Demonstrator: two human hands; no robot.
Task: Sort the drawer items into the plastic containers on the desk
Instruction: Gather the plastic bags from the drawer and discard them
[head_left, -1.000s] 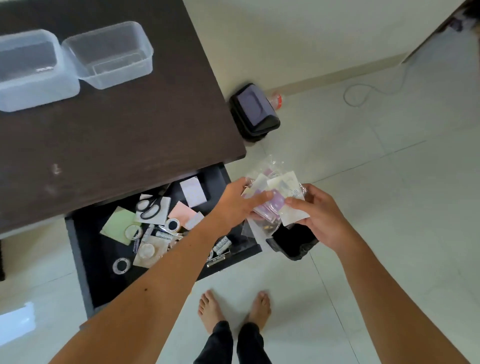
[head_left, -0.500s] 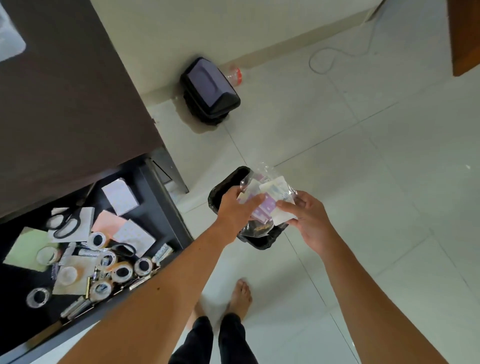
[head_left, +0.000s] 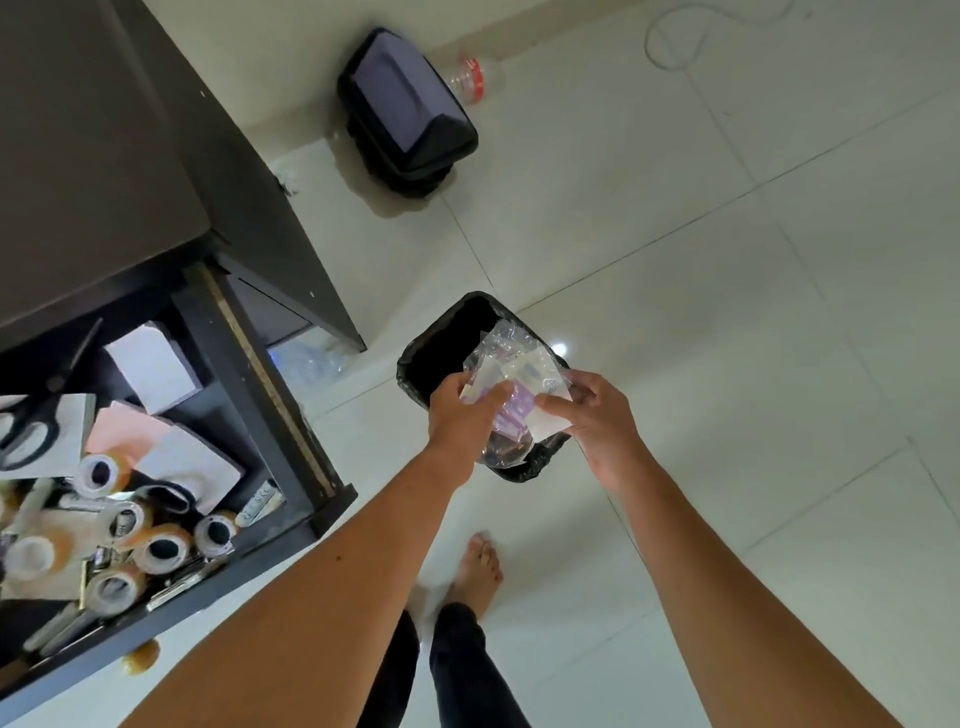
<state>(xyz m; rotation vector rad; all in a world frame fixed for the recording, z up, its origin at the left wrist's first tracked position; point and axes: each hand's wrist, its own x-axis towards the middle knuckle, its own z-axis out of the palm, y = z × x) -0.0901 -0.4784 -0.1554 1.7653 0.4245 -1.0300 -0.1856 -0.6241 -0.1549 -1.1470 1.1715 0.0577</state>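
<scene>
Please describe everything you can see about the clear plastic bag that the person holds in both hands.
The clear plastic bag is thin, crinkled and see-through. Inside show white paper slips and a purple printed piece; its lower end looks dark. The left hand grips its left side and the right hand pinches its right side. It is held in the air directly above the open bin lined with black plastic, which stands on the tiled floor to the right of the open drawer.

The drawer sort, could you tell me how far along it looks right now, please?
Nothing looks sorted yet; the containers are out of view. In hand: the left hand and right hand hold a clear plastic bag of papers over the black bin. Left: tape rolls, scissors and notepads still crowd the open drawer.
</scene>
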